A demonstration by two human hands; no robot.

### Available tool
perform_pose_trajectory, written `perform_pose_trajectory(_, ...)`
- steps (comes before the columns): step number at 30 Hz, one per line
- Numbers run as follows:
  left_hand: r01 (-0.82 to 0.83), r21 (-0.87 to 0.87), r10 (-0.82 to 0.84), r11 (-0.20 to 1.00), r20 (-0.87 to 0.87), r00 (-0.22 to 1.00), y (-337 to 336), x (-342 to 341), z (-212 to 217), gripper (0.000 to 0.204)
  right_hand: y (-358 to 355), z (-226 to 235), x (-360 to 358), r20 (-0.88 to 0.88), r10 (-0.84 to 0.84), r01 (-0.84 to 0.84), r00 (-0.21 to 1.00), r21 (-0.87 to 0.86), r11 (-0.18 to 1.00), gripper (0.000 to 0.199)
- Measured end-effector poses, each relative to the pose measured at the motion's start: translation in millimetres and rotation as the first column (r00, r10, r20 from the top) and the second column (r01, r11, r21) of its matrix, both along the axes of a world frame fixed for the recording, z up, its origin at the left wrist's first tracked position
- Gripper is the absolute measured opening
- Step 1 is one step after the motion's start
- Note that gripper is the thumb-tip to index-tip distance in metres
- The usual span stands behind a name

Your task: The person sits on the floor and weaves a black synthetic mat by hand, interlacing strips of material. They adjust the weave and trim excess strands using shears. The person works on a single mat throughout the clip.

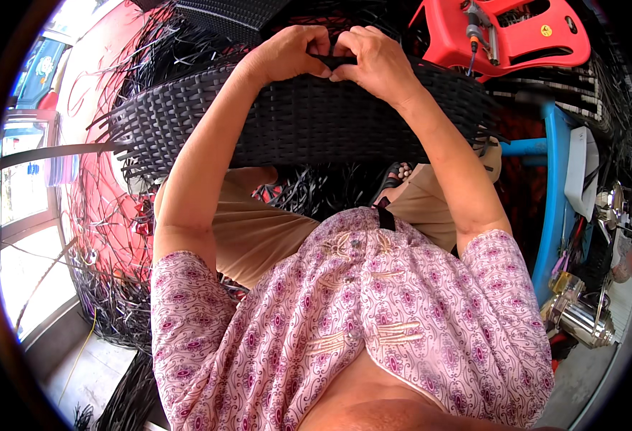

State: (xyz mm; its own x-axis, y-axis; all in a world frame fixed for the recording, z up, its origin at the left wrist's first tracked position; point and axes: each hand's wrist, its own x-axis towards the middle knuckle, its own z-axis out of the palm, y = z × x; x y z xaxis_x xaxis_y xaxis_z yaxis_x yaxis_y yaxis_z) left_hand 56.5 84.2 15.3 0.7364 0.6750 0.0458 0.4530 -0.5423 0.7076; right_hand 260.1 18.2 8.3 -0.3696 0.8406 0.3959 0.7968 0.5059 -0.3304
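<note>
Tangled black strips (111, 309) spread over a red surface (104, 172) at left. Rightward, a woven black panel (294, 118) stretches before the person's knees. At its far edge, the left hand (287, 54) has its fingers clamped on the rim; just beside, the right hand's (380, 65) bent fingers pinch it too. Farther right, a red plastic chair (524, 37) bears a metal tool (475, 32).

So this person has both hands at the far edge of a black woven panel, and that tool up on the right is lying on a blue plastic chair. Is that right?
Not quite: the plastic chair is red, not blue, as the head view shows. The tool does lie on it, and the left hand and right hand are at the black woven panel's far edge.
</note>
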Motion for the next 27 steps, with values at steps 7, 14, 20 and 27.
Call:
perform_pose_trajectory(7, -0.032, 0.114, 0.015, 0.993, 0.148, 0.989, -1, -40, -1, 0.046, -4, 14, -7, -0.072, -0.023, 0.017, 0.997, -0.089, 0.996, 0.046)
perform_pose_trajectory(14, -0.051, 0.084, 0.055, 0.995, -0.048, 0.997, -2, -59, -3, 0.045, 9, 1, -40, 0.034, -0.010, 0.012, 0.999, -0.044, 0.999, 0.040)
perform_pose_trajectory(20, -0.142, -0.043, 0.149, 0.989, 0.244, 0.958, -21, -65, -13, 0.035, 4, 13, -58, 0.220, -0.040, 0.035, 0.975, 0.027, 0.999, 0.043)
perform_pose_trajectory(27, -0.149, -0.265, 0.237, 0.953, 0.340, 0.910, -10, -39, -3, 0.034, 25, -12, -54, 0.129, -0.143, 0.149, 0.981, -0.036, 0.988, 0.043)
